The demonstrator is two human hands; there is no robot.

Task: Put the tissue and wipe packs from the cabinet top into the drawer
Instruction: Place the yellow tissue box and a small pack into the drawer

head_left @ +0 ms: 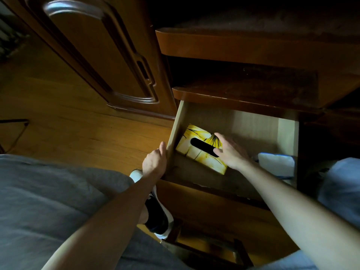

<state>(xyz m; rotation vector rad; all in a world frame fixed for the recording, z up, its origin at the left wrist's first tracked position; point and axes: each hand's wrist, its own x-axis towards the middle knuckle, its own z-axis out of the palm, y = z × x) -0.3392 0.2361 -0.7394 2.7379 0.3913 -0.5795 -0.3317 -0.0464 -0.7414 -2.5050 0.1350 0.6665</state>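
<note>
1. The drawer (pixel 288 133) stands pulled well out of the dark wooden cabinet (pixel 243 94); its pale inner walls and floor show.
2. A yellow tissue box (pixel 196 152) with dark palm-leaf print lies inside the drawer, against the left wall and toward the front. No brand or writing can be read on it.
3. The box rests with its dispensing face up; the black oval slot runs along the long axis, which is skewed from the drawer's back-left toward its front-right, not square to the walls.
4. The right hand (pixel 231 151) is over the right end of the tissue box, fingers spread and apart; its fingertips reach the slot's near end. Whether the palm presses on the box cannot be told.
5. The left hand (pixel 154 162) has its grip closed over the top edge of the drawer's left wall, thumb along the rim.
6. A white pack (pixel 276 164) with a blue edge lies in the drawer's front-right corner, well apart from the tissue box; its label is not legible.
7. Between tissue box and white pack the drawer floor is bare, and the whole back half of the drawer is open room.
8. The cabinet top just above the drawer is dim; a second shelf edge (pixel 233 53) sits above it.
9. Left of the drawer lies a wood floor (pixel 78 123), with a carved cabinet door (pixel 97 55) behind it. A black-and-white shoe (pixel 155 211) sits below the drawer's front-left corner.
</note>
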